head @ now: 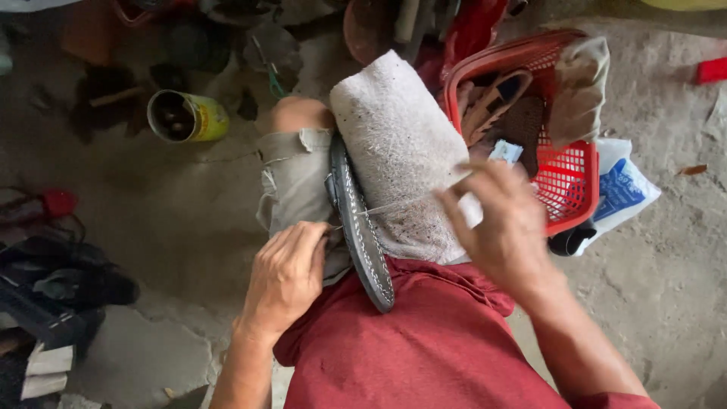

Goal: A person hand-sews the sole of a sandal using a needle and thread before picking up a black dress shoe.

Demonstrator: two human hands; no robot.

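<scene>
While the left hand [284, 276] presses the dark, ridged rubber shoe sole [362, 227] on edge against the near knee, fingers curled on it, the right hand [503, 223] pinches a pale thread [401, 203] over the white towel [401, 144]; pulling steadily rightward should tighten the stitch.

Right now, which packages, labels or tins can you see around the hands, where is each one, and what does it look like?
Tin can: on the floor at upper left, lying on its side, round, yellow label, dark open mouth.
Plastic bag: on the floor at right, beside the red basket, white with a blue print.
Small packet: inside the basket, just above the right hand, pale blue and white, too small to tell more.
</scene>
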